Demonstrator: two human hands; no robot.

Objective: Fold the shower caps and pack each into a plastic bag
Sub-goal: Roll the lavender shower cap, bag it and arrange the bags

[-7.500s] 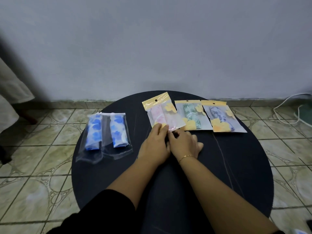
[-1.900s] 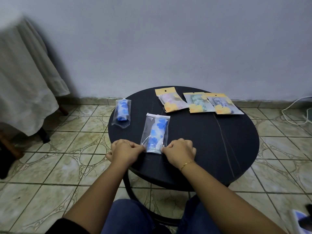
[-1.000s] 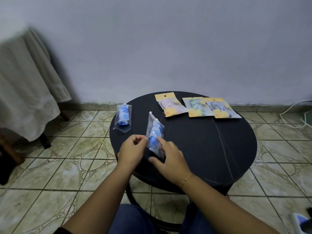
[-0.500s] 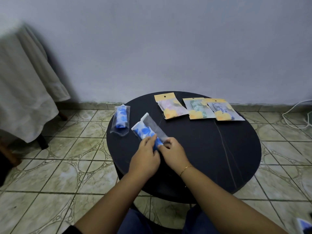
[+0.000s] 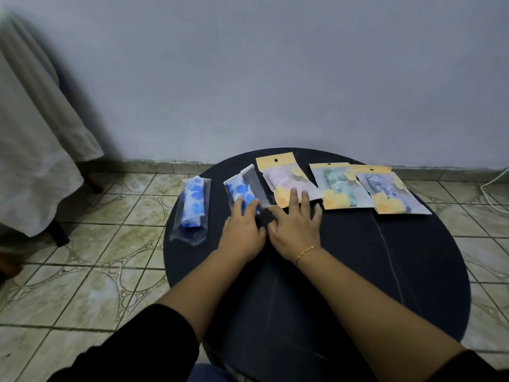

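On the round black table [image 5: 358, 271] a clear bag with a folded blue-and-white shower cap [image 5: 242, 190] lies tilted, its empty half folded beside the cap. My left hand [image 5: 242, 230] rests on the bag's near end with its fingers over it. My right hand [image 5: 296, 224] lies flat beside it, fingers spread, fingertips touching the pink pack [image 5: 286, 186]. A second bagged blue cap [image 5: 192, 205] lies at the table's left edge. A green pack [image 5: 337, 186] and a grey-purple pack [image 5: 385, 190], both with yellow headers, lie to the right.
A grey wall stands close behind the table. White cloth [image 5: 35, 150] hangs over furniture at the left. Tiled floor surrounds the table, and a white cable [image 5: 493, 186] runs along the floor at the far right.
The blue cap bag went from the table's near edge, was lifted and turned, and now lies farther back next to the pink pack. My right hand has let go and spread flat.
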